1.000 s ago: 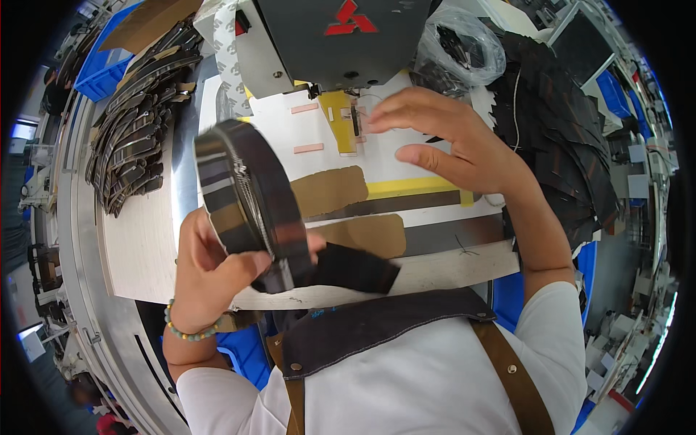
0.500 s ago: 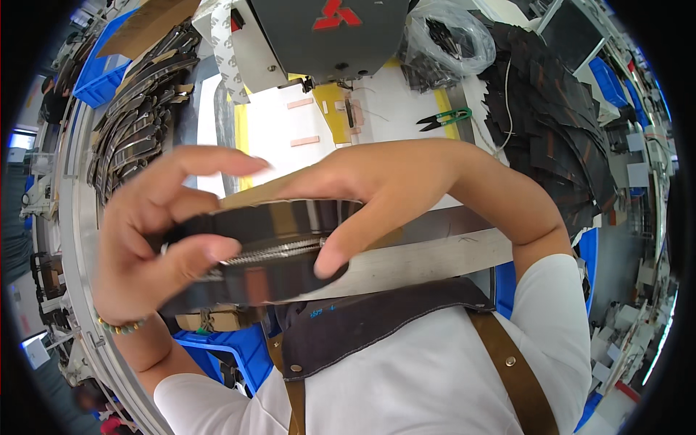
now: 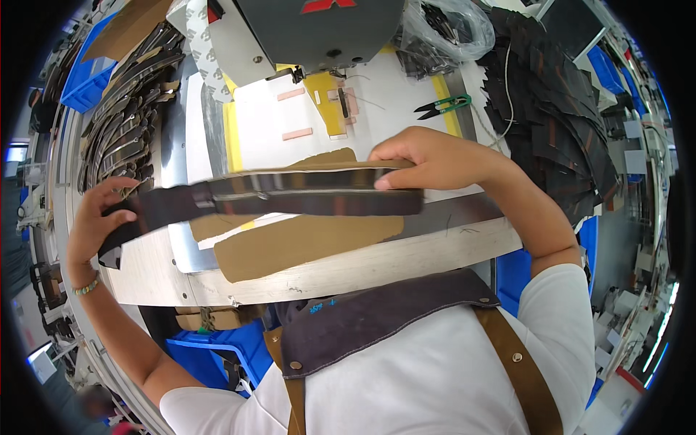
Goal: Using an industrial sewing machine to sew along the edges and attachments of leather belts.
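Note:
A long dark leather strap [image 3: 290, 194] is stretched out nearly level above the worktable. My left hand [image 3: 98, 217] grips its left end out past the table's left side. My right hand [image 3: 428, 159] pinches its right end over the middle of the table. Under the strap lie two tan curved leather pieces [image 3: 304, 243] on the table top. A grey sewing machine [image 3: 312, 29] stands at the far side, its needle area over a yellow and white plate [image 3: 322, 90].
A pile of curved dark strap pieces [image 3: 127, 138] lies at the left. More dark leather pieces [image 3: 558, 109] are heaped at the right. Green thread snips [image 3: 444, 106] lie near a clear plastic bag [image 3: 438, 29]. Blue bins [image 3: 210, 355] sit below the table's wooden front edge [image 3: 348, 270].
The strap, first coiled in my left hand, was taken in both hands and pulled out straight; my left hand has moved far left and my right hand to the right.

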A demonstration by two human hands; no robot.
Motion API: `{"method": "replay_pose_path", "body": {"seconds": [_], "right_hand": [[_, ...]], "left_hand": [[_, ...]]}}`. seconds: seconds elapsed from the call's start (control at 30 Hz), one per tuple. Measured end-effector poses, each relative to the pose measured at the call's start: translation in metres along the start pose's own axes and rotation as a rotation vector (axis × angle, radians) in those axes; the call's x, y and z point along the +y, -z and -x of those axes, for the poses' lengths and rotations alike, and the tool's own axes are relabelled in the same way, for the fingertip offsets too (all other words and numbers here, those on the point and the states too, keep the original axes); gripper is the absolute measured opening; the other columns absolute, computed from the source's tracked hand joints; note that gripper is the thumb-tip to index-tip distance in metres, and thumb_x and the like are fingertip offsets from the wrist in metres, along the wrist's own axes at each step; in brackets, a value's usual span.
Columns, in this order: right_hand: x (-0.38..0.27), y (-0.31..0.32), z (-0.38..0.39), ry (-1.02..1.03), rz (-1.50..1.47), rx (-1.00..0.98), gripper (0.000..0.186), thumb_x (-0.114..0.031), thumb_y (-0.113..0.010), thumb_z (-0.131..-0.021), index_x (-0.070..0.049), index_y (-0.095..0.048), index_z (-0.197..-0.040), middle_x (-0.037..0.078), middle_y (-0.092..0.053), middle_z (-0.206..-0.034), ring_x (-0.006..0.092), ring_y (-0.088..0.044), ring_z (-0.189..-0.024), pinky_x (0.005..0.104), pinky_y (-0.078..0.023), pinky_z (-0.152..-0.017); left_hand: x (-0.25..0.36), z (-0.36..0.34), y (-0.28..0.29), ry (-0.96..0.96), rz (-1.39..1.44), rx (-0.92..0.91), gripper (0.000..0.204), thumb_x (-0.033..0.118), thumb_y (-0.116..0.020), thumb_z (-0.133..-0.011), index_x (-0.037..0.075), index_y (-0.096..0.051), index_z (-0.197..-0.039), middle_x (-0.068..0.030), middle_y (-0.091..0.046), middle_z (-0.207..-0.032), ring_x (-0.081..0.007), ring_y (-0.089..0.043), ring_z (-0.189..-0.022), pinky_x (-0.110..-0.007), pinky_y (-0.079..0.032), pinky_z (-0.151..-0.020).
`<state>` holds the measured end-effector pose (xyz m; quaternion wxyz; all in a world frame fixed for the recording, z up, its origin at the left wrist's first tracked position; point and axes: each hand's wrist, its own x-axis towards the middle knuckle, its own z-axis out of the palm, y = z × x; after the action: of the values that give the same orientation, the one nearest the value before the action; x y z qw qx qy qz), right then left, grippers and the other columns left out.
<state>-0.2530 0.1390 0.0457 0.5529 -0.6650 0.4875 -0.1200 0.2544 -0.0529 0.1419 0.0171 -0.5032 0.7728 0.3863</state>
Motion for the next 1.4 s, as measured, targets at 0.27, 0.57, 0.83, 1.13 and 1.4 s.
{"method": "replay_pose_path", "body": {"seconds": [0.27,0.57,0.83,1.13,1.4], "right_hand": [[-0.03,-0.008,-0.09,0.143,0.192,0.2,0.032,-0.028,-0.073,-0.103,-0.001,-0.075,-0.12,0.013,-0.068,-0.083,0.0231,-0.06,-0.075,0.0403,-0.049,-0.076],[-0.012,-0.02,-0.09,0.132,-0.122,0.356,0.03,-0.023,-0.071,-0.103,-0.001,-0.076,-0.123,0.01,-0.076,-0.089,0.0172,-0.071,-0.074,0.034,-0.054,-0.071],[0.031,-0.006,-0.008,-0.128,0.039,0.375,0.022,-0.012,-0.067,-0.103,0.003,-0.081,-0.111,0.006,-0.075,-0.078,0.0115,-0.069,-0.072,0.0277,-0.051,-0.066],[0.041,0.011,-0.009,-0.106,0.053,0.531,0.016,-0.009,-0.07,-0.102,0.002,-0.079,-0.109,0.007,-0.075,-0.08,0.0115,-0.066,-0.065,0.0282,-0.052,-0.06],[0.061,0.058,-0.01,0.042,0.401,0.845,0.016,-0.008,-0.068,-0.097,0.001,-0.08,-0.105,0.012,-0.074,-0.074,0.0257,-0.07,-0.06,0.0365,-0.057,-0.061]], "left_hand": [[0.104,-0.026,-0.063,-0.555,-0.342,0.147,0.036,0.011,-0.085,-0.091,0.0,-0.075,-0.124,-0.0116,-0.072,-0.113,-0.0232,-0.069,-0.103,-0.034,-0.054,-0.092],[0.069,-0.136,-0.201,-0.479,0.2,-0.005,0.024,0.007,-0.077,-0.1,-0.001,-0.066,-0.12,-0.0121,-0.074,-0.099,-0.0165,-0.063,-0.085,-0.032,-0.053,-0.082],[0.054,-0.147,-0.179,-0.629,0.045,-0.006,0.013,0.004,-0.077,-0.098,-0.005,-0.069,-0.104,-0.011,-0.071,-0.091,-0.0167,-0.063,-0.082,-0.031,-0.052,-0.08],[0.071,-0.182,-0.179,-0.488,0.16,0.104,0.012,0.004,-0.078,-0.099,-0.004,-0.069,-0.099,-0.0036,-0.071,-0.086,-0.0083,-0.064,-0.084,-0.026,-0.053,-0.081],[0.093,-0.204,-0.205,-0.515,0.153,0.181,0.02,0.013,-0.08,-0.101,-0.005,-0.072,-0.105,-0.0065,-0.076,-0.09,-0.0083,-0.064,-0.085,-0.027,-0.055,-0.084]]}}
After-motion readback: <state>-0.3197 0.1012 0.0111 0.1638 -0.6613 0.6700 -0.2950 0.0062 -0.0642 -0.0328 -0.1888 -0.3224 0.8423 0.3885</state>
